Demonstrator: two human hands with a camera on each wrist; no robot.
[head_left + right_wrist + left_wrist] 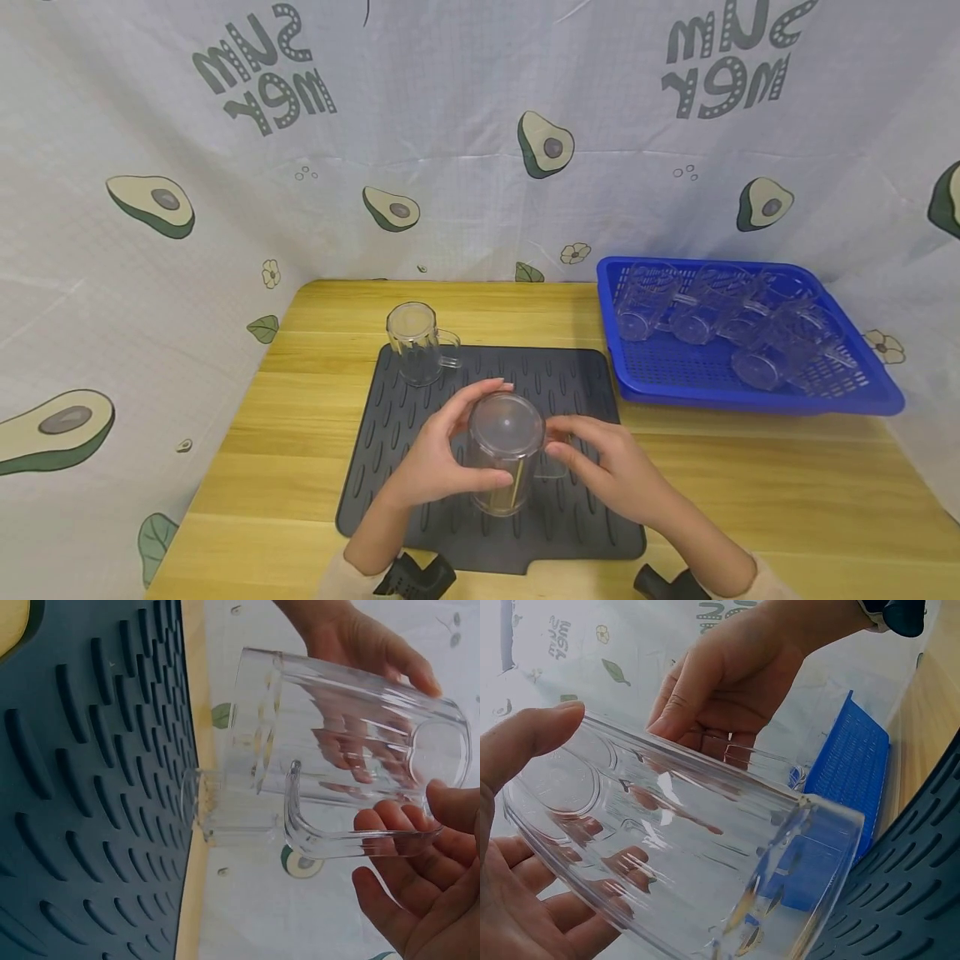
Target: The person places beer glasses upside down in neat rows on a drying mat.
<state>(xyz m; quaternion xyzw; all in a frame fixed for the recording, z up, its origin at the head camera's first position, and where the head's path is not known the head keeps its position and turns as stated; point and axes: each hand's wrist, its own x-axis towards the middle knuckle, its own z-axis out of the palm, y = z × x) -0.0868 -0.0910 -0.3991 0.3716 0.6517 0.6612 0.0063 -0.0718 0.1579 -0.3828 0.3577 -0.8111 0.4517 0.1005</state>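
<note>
A clear glass mug is held upside down above a dark grey ribbed drying mat, its base facing up. My left hand grips the mug's body, thumb on the near side and fingers round the far side. With thumb and fingers, my right hand pinches the handle close to the base. The right wrist view shows the mug's rim apart from the mat. A second clear mug stands upside down on the mat's far left corner, its handle pointing right.
A blue plastic basket sits at the back right of the wooden table, with several clear mugs inside. Behind the table hangs a white curtain printed with avocados.
</note>
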